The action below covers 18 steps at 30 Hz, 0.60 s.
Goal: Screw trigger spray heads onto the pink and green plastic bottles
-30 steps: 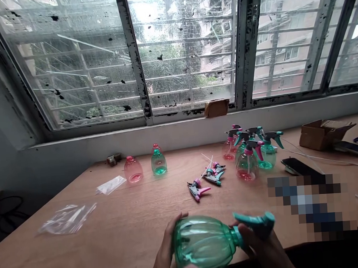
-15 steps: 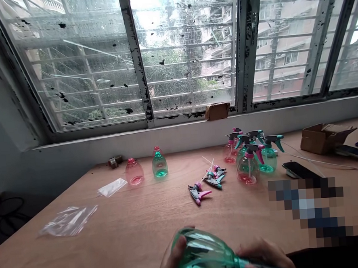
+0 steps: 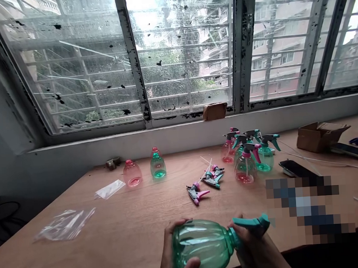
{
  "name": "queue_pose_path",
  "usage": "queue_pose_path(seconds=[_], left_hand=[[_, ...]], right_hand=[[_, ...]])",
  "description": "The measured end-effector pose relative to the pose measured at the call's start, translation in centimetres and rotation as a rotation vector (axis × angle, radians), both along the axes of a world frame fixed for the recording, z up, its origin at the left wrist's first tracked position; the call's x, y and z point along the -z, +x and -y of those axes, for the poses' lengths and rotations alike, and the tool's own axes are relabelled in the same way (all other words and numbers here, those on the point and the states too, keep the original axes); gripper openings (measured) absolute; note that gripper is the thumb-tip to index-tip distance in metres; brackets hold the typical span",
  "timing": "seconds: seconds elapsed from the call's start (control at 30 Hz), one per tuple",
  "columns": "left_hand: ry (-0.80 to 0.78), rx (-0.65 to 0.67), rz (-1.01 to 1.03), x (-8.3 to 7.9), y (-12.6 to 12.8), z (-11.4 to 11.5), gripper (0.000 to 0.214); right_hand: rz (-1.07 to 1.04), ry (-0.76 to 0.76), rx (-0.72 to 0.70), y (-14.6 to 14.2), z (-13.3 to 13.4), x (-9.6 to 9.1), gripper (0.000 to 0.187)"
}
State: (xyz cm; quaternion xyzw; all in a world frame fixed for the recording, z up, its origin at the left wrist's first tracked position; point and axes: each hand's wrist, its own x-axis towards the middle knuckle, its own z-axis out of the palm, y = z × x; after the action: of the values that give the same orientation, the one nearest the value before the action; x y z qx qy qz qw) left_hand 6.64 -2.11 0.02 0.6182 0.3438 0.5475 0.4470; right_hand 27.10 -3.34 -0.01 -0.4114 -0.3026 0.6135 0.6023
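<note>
A clear green spray bottle [image 3: 201,246] lies on its side in the air at the front of the table, its neck toward the right. Around its base and body my left hand [image 3: 167,248] is closed, thumb on the near side. My right hand [image 3: 254,248] grips the teal spray head [image 3: 251,224] at the bottle's neck; its trigger points up and to the right. Beyond the hands lie several loose spray heads [image 3: 197,192], with pink or teal triggers and white tubes. Two headless red bottles and a headless green bottle [image 3: 158,167] stand farther back.
Several bottles with heads fitted [image 3: 245,168] stand at the back right, beside a phone [image 3: 298,170], a cable and an open cardboard box [image 3: 320,137]. Plastic bags [image 3: 66,224] lie on the left. The window wall borders the table's far side.
The green bottle has been raised and turned, so its teal spray head now shows. My right hand has shifted around the head; my left still holds the body.
</note>
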Motion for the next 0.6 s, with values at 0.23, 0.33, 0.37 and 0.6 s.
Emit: queue_pose_path(seconds=[0.23,0.33,0.37,0.6], left_hand=[[0.052,0.133,-0.393,1.8,-0.3,-1.9,0.081],[0.075,0.133,-0.577,1.6,-0.2,-2.0,0.072],[0.101,0.156,-0.634,1.3,-0.2,-2.1,0.072],[0.257,0.212,-0.831,0.3,0.1,-2.2,0.074]], right_hand=[[0.117,0.356,0.171,1.9,0.3,-0.1,0.054],[0.361,0.545,0.260,1.4,0.5,0.4,0.078],[0.483,0.599,0.263,1.0,0.5,0.6,0.083],[0.936,0.515,0.116,0.8,-0.6,1.9,0.070]])
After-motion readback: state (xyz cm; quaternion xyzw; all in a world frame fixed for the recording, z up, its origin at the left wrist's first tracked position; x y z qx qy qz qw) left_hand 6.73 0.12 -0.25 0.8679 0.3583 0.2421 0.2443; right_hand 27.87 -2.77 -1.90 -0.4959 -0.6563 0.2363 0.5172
